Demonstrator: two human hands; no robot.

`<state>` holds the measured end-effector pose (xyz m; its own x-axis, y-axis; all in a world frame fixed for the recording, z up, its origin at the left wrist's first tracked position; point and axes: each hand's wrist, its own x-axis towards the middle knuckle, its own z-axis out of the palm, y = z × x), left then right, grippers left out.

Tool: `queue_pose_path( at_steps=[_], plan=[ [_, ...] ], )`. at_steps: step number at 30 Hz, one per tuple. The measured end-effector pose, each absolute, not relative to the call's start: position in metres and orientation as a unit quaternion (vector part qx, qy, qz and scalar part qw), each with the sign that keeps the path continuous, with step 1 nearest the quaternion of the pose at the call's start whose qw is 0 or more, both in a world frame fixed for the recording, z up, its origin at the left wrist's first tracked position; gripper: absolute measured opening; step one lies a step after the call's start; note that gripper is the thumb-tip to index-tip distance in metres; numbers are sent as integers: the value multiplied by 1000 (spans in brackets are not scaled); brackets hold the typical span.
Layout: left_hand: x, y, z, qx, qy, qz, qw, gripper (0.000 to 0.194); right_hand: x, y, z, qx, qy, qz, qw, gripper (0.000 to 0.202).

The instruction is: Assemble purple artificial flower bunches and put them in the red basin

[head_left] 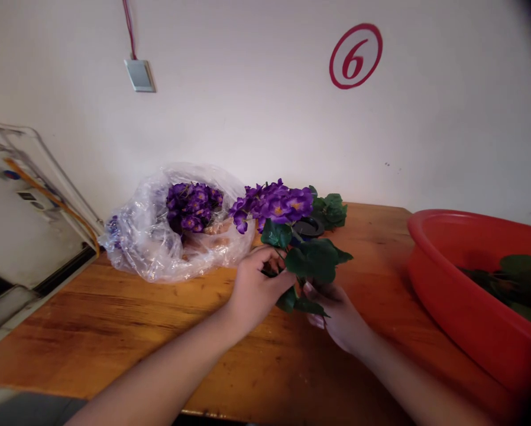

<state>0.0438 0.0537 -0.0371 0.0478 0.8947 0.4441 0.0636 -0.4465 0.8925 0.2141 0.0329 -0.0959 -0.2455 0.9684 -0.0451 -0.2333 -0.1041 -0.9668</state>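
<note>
Over the middle of the wooden table, my left hand (259,281) is closed around the stems of a purple artificial flower bunch (277,204). Its blossoms have yellow centres and point up and away from me. Dark green leaves (314,260) on the stems spread between my hands and cover part of both. Lower and to the right, my right hand (334,313) has its fingers curled under the leaves at the stem end; the leaves hide exactly what its fingertips hold. Behind the bunch is a dark round object (308,226), partly hidden, with more green leaves (332,210) beside it.
A clear plastic bag (150,242) holding purple flowers (194,207) lies at the back left of the wooden table (159,349). On the right stands a large red basin (465,307) with green leaves (523,278) inside. A white wall rises behind the table.
</note>
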Motion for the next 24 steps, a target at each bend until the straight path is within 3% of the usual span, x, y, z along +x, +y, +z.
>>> queue_pose_path(
  at_steps=[5, 17, 24],
  plan=[
    [46, 60, -40, 646, 353, 584, 342, 32, 213, 31, -93, -365, -444, 654, 491, 38],
    [42, 75, -52, 635, 278, 506, 513, 10, 220, 32, -89, -325, -412, 728, 441, 39],
    [48, 73, -63, 617, 253, 497, 555, 15, 225, 31, -92, -340, -422, 729, 417, 43]
  ],
)
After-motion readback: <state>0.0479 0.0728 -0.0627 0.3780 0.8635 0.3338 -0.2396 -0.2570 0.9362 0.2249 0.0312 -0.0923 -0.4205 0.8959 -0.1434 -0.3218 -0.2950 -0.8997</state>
